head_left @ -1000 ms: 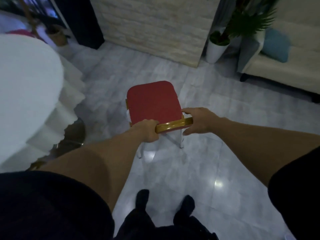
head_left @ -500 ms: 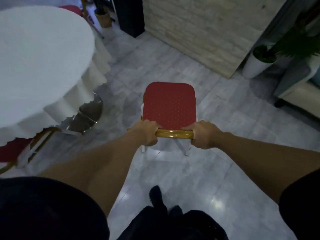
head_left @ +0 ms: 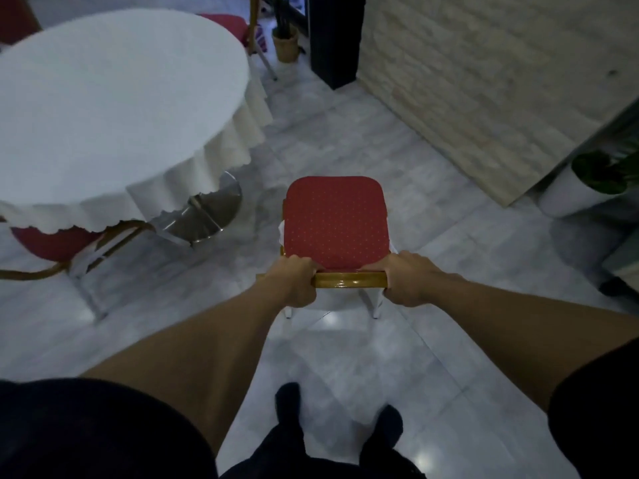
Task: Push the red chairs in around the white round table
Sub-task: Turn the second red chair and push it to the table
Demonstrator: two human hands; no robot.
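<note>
Hands clamped on the gold top rail of a red chair, out on the floor to the right of the round table.

Leftmost, a second red chair [head_left: 52, 242] sits partly tucked under the scalloped cloth of the white round table [head_left: 114, 98], whose shiny metal base [head_left: 204, 216] shows below the hem; a third red seat [head_left: 230, 24] peeks out at the table's far side. Right of the base, well apart from it, stands the red chair [head_left: 335, 219] on grey tile. The left hand [head_left: 294, 280] has its fingers wrapped shut over the left end of the gold rail [head_left: 349, 280], the right hand [head_left: 409, 280] likewise closed on the right end. Farthest right, a potted plant [head_left: 584, 186] stands beside the stone wall [head_left: 484, 81].
</note>
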